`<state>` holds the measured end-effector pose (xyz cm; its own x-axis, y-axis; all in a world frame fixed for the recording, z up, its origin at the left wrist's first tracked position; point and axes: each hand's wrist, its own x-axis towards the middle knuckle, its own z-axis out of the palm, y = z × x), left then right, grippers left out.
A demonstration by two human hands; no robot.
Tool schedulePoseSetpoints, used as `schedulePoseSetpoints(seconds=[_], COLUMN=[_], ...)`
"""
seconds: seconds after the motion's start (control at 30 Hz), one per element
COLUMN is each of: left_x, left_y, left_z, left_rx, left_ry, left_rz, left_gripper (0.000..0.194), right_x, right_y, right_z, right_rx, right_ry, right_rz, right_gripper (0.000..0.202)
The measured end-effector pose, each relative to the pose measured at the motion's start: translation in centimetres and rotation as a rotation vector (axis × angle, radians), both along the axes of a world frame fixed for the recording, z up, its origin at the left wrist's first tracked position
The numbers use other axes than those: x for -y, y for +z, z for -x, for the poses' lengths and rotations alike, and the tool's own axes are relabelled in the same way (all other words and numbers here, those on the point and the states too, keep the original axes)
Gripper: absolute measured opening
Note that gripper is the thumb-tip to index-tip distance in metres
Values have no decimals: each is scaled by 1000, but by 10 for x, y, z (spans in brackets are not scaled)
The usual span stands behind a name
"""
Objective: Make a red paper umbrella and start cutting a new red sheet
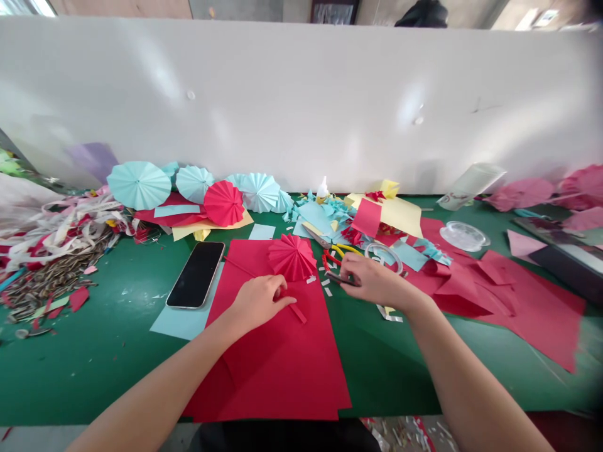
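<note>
Forearms (pixel 160 376) cross red sheets (pixel 292 370) on the worktop (pixel 386 370). The left hand (pixel 257 302) curls over a red strip (pixel 298 313), grip unclear, near a red rosette (pixel 293 257); right hand (pixel 372 281) fingers pinch a dark tool (pixel 342 279). Tool handling seems in hand, probably calling for a steadied strip.

Left hand (pixel 261 302): is hovering over or touching a narrow red strip (pixel 298 312) on red sheets (pixel 282 370). Right hand (pixel 370 279): is gripping a slim dark tool (pixel 343 280). Red pleated rosette (pixel 292 258): is lying near the sheets' far edge. Phone (pixel 196 275): is resting screen-up, partly on light-blue paper (pixel 172 322). Light-blue rosettes (pixel 139 185): are lining the white partition (pixel 301 107).
</note>
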<state>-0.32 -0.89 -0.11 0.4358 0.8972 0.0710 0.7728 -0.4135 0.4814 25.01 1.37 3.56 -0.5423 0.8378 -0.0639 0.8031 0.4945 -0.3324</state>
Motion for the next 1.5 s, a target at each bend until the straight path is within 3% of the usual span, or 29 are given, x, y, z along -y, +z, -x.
schedulePoseSetpoints(seconds=[0.1,0.2,0.33,0.43,0.53,0.7,0.93,1.1,1.27,1.4,1.5], left_x=[2,4,4,4,4,6,6,9,11,11,9], left_y=[0,-1,-4,-4,-3,-4,-16,-18,-16,-15,-14], left_z=[-3,-4,-2,-1,0,1,0,2,6,13,22], left_rx=[-37,-35,2,47,86,40,-102,-212,-226,-211,-198], left_ry=[42,50,-108,-264,-358,-523,-538,-573,-583,-578,-579], left_rz=[-120,-185,-254,-304,-289,-223,-356,-513,-601,-598,-556], left_gripper=[27,26,21,19,18,24,25,26,23,22,21], right_x=[0,3,3,-2,-7,-10,-12,-5,5,8,11], right_y=[9,14,12,8,4,-2,-7,-3,0,-6,-12], right_z=[-3,-5,-3,0,1,0,6,12,12,15,19], right_rx=[-219,-519,-943,-1292,-1485,-1540,-1590,-1582,-1479,-1400,-1368], right_ry=[-20,-162,-436,-556,-643,-679,-666,-595,-455,-350,-311], right_rz=[-157,-238,-71,51,187,316,393,389,505,556,643], right_gripper=[16,18,14,18,23,27,16,9,25,10,18])
